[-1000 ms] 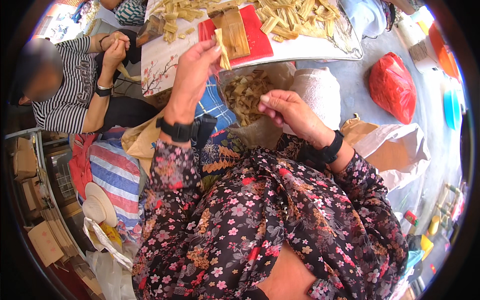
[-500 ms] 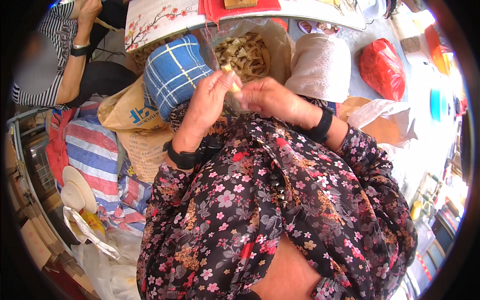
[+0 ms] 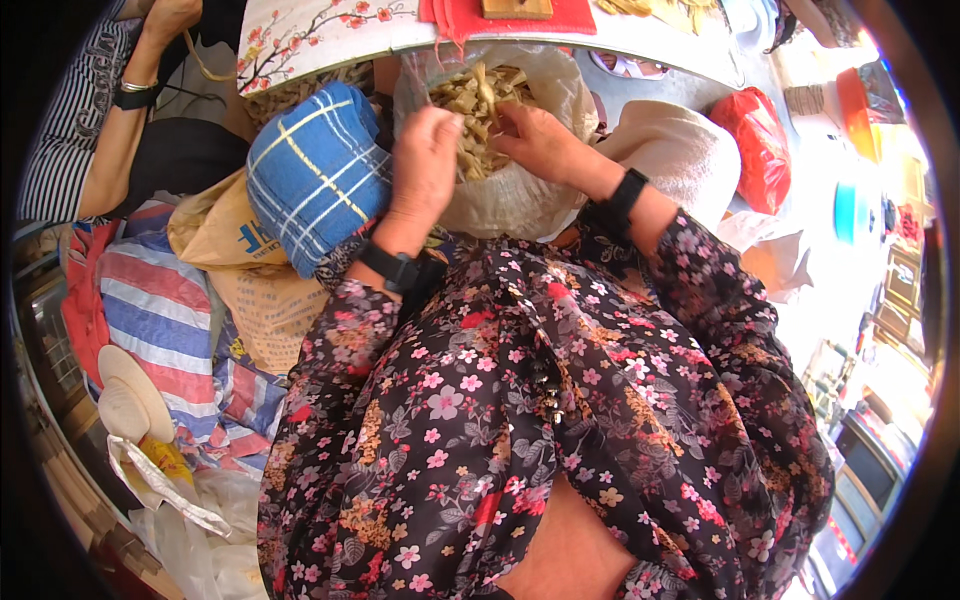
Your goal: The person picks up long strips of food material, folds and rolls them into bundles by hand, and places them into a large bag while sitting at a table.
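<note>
Over a pale plastic sack (image 3: 500, 205) of yellowish-brown folded strips (image 3: 482, 92), both my hands hang close together. At the sack's left side my left hand (image 3: 427, 165) is closed, its thumb pressed near the curled fingers; it is slightly blurred, and whatever it holds is hidden. My right hand (image 3: 548, 147) reaches in from the right, with bent fingers at the strips. Its fingertips are drawn together, and I cannot make out what is in them. One longer strip stands up among the others between and beyond my hands.
Beyond the sack is a white table (image 3: 320, 35) with a red cloth (image 3: 560, 18) and a wooden block (image 3: 517, 9). Blue checked cloth (image 3: 315, 170) and a whitish towel (image 3: 675, 150) flank the sack. A red bag (image 3: 752, 150) lies right; a person's arm (image 3: 118, 165) shows left.
My hands have moved forward and apart, from above my lap to over the sack. The pale yellow strip between them earlier no longer shows there. The view has shifted slightly.
</note>
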